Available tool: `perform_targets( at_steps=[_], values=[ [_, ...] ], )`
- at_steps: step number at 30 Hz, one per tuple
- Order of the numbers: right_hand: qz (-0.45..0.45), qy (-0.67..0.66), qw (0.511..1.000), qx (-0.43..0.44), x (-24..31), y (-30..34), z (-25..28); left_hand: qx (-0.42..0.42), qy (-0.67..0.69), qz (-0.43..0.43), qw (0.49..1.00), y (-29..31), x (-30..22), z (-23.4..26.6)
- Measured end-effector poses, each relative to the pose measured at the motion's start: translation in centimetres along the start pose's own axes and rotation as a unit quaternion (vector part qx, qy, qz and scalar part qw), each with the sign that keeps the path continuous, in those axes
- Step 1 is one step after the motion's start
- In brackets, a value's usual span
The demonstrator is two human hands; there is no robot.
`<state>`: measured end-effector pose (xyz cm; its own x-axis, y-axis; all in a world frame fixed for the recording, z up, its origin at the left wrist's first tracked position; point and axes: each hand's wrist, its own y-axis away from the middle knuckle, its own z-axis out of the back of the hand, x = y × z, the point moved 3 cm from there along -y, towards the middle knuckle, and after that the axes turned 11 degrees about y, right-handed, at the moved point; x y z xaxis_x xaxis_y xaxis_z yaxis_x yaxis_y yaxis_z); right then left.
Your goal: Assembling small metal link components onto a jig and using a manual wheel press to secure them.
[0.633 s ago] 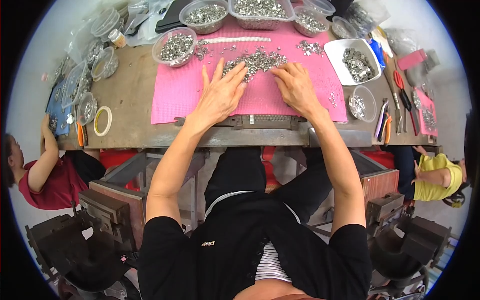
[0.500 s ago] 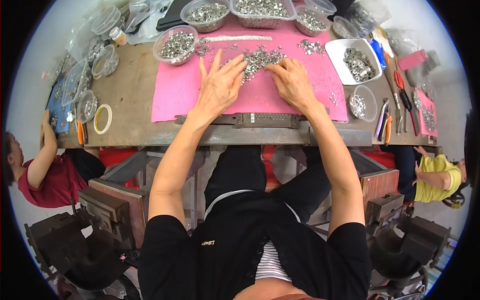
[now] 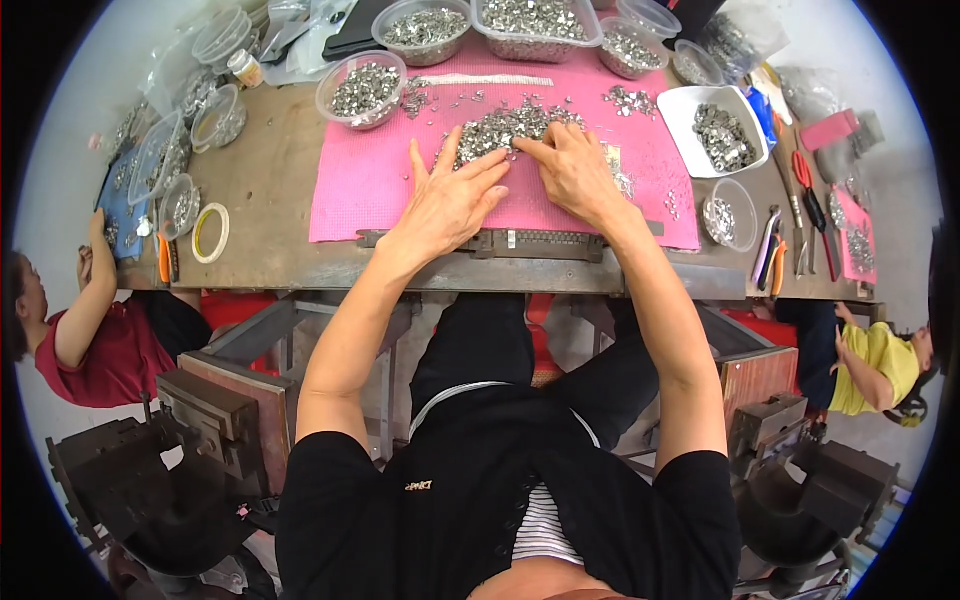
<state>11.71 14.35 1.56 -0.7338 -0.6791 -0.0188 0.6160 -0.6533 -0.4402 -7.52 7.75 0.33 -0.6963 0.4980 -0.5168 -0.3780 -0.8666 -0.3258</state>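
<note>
A pile of small shiny metal pieces [image 3: 492,130] lies on a pink textured mat [image 3: 350,200]. My left hand [image 3: 450,198] rests at the pile's near left side, fingers spread, its fingertips among the pieces. Over the pile's near right side is my right hand [image 3: 578,172], index finger stretched left into the pieces and the others curled in. Whatever its fingers may pinch is hidden. A dark metal fixture with a toothed strip [image 3: 540,243] runs along the mat's near edge between my forearms.
Round tubs [image 3: 362,92] and a rectangular tub [image 3: 535,48] of metal pieces line the back. To the right are a white tray [image 3: 676,106], a small cup [image 3: 729,215], pliers [image 3: 768,255] and red-handled scissors [image 3: 802,172]. Tape [image 3: 209,232] lies left. Co-workers sit on both sides.
My left hand has come down nearer to me, and more of the pile shows to its left and above. My right hand has shifted, its index finger now reaching further left into the pieces.
</note>
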Motion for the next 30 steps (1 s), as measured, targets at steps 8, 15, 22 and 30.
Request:
perform_targets(
  at_steps=[8, 15, 22, 30],
  values=[
    [-0.038, -0.033, 0.999, 0.000, -0.6, 0.2, 0.1, -0.063, 0.059, 0.042, 0.995, -0.7, 1.4, 1.4],
    [-0.022, -0.023, 0.999, 0.005, -0.8, 1.3, 0.6, -0.048, -0.006, -0.002, 0.999, -3.3, 0.7, -1.5],
    [-0.067, -0.057, 0.996, 0.003, -1.1, 1.9, 0.8, -0.130, -0.011, -0.022, 0.991, -5.0, 0.9, -1.4],
    [-0.056, -0.045, 0.997, -0.016, 0.2, 0.4, -0.4, -0.107, -0.087, -0.039, 0.990, -6.3, 0.2, -1.9]
  ],
)
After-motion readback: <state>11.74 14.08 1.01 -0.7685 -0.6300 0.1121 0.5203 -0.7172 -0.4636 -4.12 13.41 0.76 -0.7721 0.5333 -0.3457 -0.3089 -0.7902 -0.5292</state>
